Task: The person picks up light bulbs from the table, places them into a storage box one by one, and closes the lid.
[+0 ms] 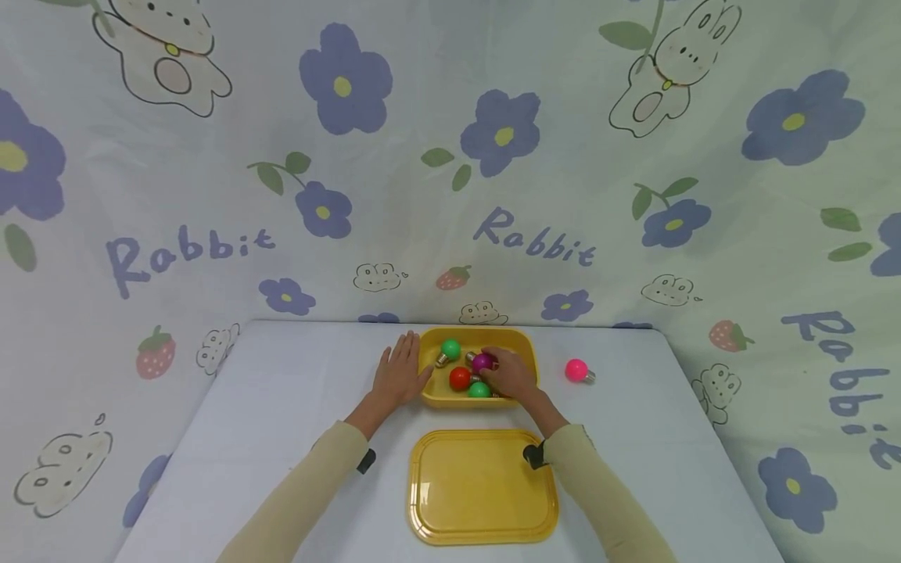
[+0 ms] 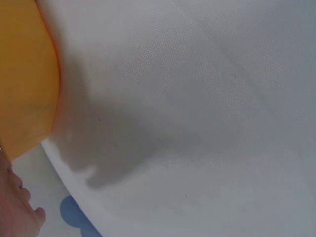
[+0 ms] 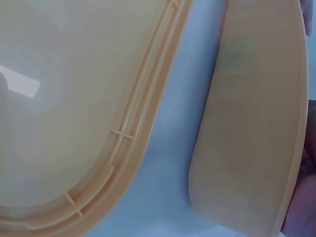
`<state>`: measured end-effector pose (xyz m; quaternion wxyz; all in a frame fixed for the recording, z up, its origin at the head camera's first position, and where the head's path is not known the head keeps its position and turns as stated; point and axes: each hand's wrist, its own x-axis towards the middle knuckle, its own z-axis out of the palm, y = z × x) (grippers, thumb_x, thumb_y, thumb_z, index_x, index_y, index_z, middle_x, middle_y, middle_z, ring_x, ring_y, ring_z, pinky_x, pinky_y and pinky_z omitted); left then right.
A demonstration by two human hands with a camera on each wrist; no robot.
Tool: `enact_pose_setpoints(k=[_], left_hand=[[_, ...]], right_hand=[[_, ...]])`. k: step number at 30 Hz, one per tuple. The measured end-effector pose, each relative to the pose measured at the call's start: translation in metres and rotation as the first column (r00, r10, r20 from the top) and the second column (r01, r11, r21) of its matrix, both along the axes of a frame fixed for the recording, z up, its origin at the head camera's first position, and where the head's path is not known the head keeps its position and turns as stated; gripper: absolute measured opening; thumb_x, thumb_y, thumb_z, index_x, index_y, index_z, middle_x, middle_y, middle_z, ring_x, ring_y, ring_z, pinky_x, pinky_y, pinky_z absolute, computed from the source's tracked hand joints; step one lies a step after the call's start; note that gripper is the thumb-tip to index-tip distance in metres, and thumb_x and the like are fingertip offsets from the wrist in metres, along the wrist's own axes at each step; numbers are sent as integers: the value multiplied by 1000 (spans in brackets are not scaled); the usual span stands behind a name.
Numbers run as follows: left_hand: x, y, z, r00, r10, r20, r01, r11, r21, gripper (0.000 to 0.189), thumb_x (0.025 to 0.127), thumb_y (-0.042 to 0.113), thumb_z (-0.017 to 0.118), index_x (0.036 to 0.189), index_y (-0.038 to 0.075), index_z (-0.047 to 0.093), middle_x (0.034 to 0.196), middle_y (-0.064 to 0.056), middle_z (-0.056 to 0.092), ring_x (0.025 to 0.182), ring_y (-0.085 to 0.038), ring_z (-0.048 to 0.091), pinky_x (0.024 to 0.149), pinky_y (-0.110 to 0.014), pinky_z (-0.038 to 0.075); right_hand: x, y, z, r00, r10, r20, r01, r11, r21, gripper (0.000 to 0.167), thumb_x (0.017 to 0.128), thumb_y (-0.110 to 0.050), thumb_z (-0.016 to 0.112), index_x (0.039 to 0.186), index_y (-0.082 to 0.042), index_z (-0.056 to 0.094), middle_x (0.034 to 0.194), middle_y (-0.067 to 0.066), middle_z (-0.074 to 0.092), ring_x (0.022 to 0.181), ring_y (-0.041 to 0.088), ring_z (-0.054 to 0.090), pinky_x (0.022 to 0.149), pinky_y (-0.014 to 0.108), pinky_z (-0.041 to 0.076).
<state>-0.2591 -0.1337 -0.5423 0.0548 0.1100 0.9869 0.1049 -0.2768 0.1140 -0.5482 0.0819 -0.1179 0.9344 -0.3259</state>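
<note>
A yellow plastic box [image 1: 479, 403] stands near the table's back edge with several small toy light bulbs in it. My right hand [image 1: 511, 377] reaches over its right side and pinches a purple bulb [image 1: 481, 362] between thumb and fingers. Around that lie a red bulb [image 1: 460, 379], a green bulb [image 1: 451, 349] at the back left and another green bulb [image 1: 479, 389] at the front wall. Fingers straight, my left hand [image 1: 400, 374] rests against the box's left side. In the left wrist view only its fingertips show beside the box wall [image 2: 29, 74].
A pink bulb [image 1: 576, 370] lies on the white table [image 1: 633, 453] right of the box. In front of the box lies a yellow lid [image 1: 486, 489], its rimmed inner side up. A printed cloth [image 1: 422, 203] hangs behind the table.
</note>
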Motion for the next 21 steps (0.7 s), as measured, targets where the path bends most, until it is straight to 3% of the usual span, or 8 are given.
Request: enact_pose_setpoints(k=[11, 21], left_hand=[[-3, 1, -3, 1000, -5, -9, 5, 1000, -8, 77, 105, 45, 42, 157, -4, 14, 164, -20, 14, 150, -34, 13, 119, -53, 15], [-5, 0, -1, 1000, -4, 6, 4, 1000, 0, 77, 105, 44, 41, 157, -4, 12, 164, -20, 11, 150, -34, 11, 119, -53, 13]], right_hand=[[-1, 1, 0, 1000, 5, -20, -6, 1000, -8, 44, 95, -15, 70, 135, -3, 59, 122, 17, 65, 103, 30, 62, 92, 43, 54], [-4, 10, 7, 999, -36, -8, 35, 993, -111, 43, 96, -15, 67, 136, -2, 58, 135, 19, 59, 121, 39, 58, 98, 49, 49]])
